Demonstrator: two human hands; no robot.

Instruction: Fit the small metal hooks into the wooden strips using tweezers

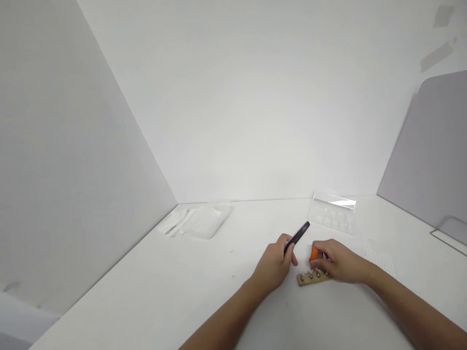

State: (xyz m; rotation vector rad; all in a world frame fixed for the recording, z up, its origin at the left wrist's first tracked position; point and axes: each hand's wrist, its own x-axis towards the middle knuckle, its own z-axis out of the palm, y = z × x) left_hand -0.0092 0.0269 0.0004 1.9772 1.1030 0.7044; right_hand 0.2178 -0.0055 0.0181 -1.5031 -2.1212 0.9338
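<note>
My left hand (274, 265) is closed around a slim dark tool (298, 235) that sticks up and to the right out of the fist. My right hand (337, 266) is curled on a small orange object (314, 253), held just above a tan wooden strip (309, 278) with several metal studs along it. The strip lies flat on the white table (182, 291), and the right fingers cover its right end. The two hands are close together, about a hand's width apart.
A clear plastic bag (333, 213) with white pieces inside lies behind the hands. White plastic trays and wrappers (200, 221) sit at the back left. White walls enclose the left and the back, and a grey panel (430, 155) with a clear stand (450, 233) is on the right.
</note>
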